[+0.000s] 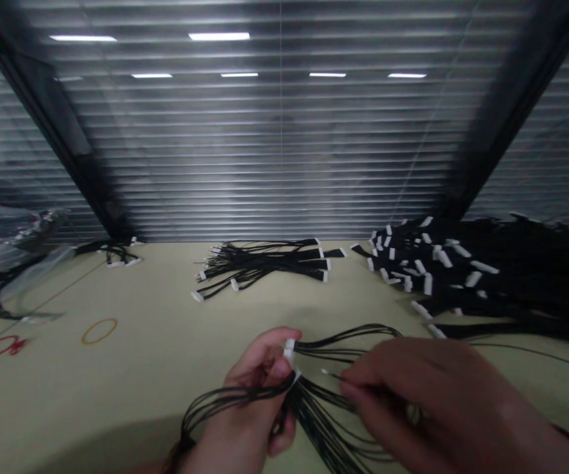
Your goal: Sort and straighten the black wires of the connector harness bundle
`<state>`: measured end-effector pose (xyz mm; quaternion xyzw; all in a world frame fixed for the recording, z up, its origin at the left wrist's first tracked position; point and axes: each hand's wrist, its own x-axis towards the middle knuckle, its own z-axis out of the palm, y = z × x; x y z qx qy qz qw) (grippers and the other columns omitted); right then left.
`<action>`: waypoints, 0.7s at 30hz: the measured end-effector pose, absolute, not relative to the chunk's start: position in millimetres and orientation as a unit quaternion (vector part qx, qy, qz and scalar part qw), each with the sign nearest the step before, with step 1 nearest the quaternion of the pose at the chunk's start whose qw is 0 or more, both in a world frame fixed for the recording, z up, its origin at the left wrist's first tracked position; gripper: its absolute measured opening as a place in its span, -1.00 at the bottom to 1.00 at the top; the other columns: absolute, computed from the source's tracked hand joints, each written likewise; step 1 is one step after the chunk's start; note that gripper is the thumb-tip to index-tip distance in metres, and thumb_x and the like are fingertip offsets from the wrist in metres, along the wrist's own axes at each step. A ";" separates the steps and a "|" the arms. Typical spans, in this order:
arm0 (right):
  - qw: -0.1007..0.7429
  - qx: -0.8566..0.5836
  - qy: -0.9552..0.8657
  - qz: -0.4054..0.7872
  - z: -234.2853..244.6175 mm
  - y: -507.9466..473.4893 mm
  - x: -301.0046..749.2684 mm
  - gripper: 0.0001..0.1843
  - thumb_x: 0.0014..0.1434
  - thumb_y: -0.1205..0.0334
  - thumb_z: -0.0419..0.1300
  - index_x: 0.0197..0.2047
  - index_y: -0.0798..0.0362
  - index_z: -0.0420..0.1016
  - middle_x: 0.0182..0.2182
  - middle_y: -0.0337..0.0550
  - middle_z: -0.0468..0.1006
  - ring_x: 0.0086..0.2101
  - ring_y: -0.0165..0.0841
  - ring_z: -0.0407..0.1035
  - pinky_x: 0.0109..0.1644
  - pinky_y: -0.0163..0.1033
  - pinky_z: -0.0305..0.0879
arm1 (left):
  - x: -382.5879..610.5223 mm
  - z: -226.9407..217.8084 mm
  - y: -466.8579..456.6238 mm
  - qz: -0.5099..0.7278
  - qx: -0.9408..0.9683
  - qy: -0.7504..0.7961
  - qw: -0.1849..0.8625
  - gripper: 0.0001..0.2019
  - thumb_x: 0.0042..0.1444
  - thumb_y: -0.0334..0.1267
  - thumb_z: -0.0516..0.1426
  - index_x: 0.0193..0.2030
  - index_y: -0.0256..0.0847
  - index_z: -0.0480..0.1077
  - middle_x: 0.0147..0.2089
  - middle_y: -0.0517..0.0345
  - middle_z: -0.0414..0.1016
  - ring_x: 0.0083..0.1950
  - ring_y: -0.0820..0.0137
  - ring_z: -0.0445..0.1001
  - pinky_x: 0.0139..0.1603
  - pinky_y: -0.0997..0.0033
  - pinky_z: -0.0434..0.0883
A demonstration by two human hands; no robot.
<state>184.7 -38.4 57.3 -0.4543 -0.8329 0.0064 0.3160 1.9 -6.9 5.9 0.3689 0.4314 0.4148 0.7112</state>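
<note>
**One wire short: a harness in my hands, lower middle of the frame**

My left hand point(257, 395) pinches a small white plastic connector point(290, 347), and thin black wires point(314, 411) fan out from it. My right hand point(433, 395) is closed on one loose black wire whose metal tip point(326, 372) sits just beside the connector, not yet in it. On the beige bench point(141, 375), a small tidy bundle of black harnesses point(265, 263) lies at centre and a far larger tangled heap point(487, 270) at right. I judge the small bundle finished, with most of the work still ahead.
</note>
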 end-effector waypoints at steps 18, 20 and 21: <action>0.270 -0.416 -0.865 -0.072 38.9 -33.3 166.0 -0.61 0.33 0.37 -0.20 -0.40 0.03 0.36 -0.52 -0.29 0.39 -0.52 -0.42 0.26 -0.44 -0.22 0.03 | 2.4 -0.2 -13.8 0.430 0.424 0.353 0.715 -0.71 -0.03 0.06 0.20 -0.18 0.04 0.40 -0.55 0.37 0.25 -0.75 0.72 0.03 -0.79 0.74 -0.09; 0.284 -0.419 -0.859 -0.074 38.4 -34.0 165.6 -0.62 0.33 0.38 -0.19 -0.41 0.03 0.34 -0.54 -0.30 0.38 -0.55 -0.41 0.24 -0.46 -0.21 0.01 | 2.7 -1.1 -14.2 0.434 0.427 0.339 0.717 -0.73 -0.02 0.03 0.21 -0.19 0.04 0.41 -0.55 0.38 0.24 -0.75 0.75 0.02 -0.78 0.74 -0.08; 0.283 -0.420 -0.860 -0.070 37.1 -34.3 165.7 -0.63 0.32 0.38 -0.18 -0.43 0.04 0.33 -0.54 -0.30 0.37 -0.55 -0.41 0.23 -0.47 -0.21 0.00 | 3.0 -1.6 -14.6 0.434 0.426 0.334 0.720 -0.73 -0.01 0.03 0.21 -0.19 0.04 0.42 -0.55 0.37 0.24 -0.75 0.76 0.02 -0.77 0.74 -0.07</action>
